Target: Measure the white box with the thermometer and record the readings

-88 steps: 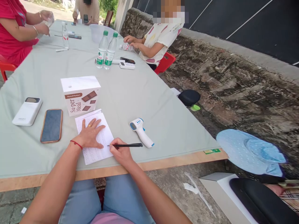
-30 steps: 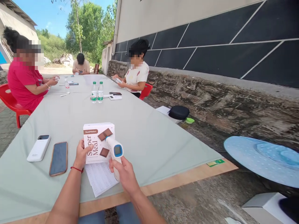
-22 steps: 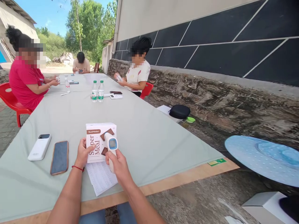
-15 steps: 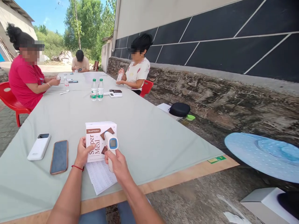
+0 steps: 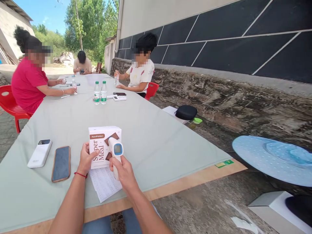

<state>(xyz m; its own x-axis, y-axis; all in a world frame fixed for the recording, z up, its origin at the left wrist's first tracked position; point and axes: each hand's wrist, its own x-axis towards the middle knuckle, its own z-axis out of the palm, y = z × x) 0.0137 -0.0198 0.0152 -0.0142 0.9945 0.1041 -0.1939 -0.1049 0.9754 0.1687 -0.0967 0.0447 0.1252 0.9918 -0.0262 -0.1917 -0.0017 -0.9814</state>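
Note:
My left hand (image 5: 87,158) grips the left side of a white carton (image 5: 97,164) printed "NutriMotion Super Meal", its thumb across the front. In my right hand (image 5: 123,170) is a white infrared thermometer (image 5: 116,160) with a blue-rimmed screen (image 5: 118,149). Its head overlaps the carton's right part in view; whether they touch I cannot tell. The carton stands upright on the table. Below it, a sheet of paper (image 5: 103,188) with written rows lies partly covered by the carton and my right hand.
Left of my hands lie a phone (image 5: 60,164) and a white power bank (image 5: 40,153). Two water bottles (image 5: 97,93) stand farther up the cloth-covered table (image 5: 158,143). Three people sit around it. A blue hat (image 5: 270,159) is off the right edge.
My hands, the carton and the thermometer keep their places. The person at left has reached out to a small bottle on the table. The person at right has lowered a bottle to the tabletop.

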